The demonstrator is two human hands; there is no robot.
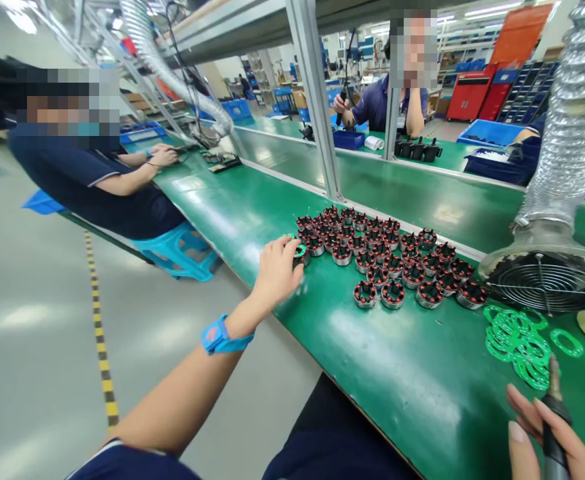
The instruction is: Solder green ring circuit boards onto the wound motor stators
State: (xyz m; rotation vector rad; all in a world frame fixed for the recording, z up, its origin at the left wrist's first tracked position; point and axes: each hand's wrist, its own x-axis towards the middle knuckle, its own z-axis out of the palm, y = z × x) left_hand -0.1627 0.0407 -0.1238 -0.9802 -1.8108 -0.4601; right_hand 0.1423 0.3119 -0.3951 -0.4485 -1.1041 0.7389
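Note:
My left hand (276, 272), a blue band on its wrist, has its fingers closed around a motor stator (299, 260) at the left end of the group. A green ring-shaped circuit board (300, 251) lies on top of that stator, partly hidden by the fingers. Several more stators (392, 293), with black frames and copper-red windings, stand in rough rows on the green bench. At the lower right, my right hand (575, 443) grips a soldering iron (553, 400), tip pointing up and away. Close to the tip lies a pile of loose green ring boards (517, 340).
A fume extraction hood (547, 280) with a silver duct stands at the right. A metal post (315, 100) rises behind the stators. One co-worker (97, 167) sits at the left on a blue stool (177, 250); another person (377, 103) sits across the bench (252, 200).

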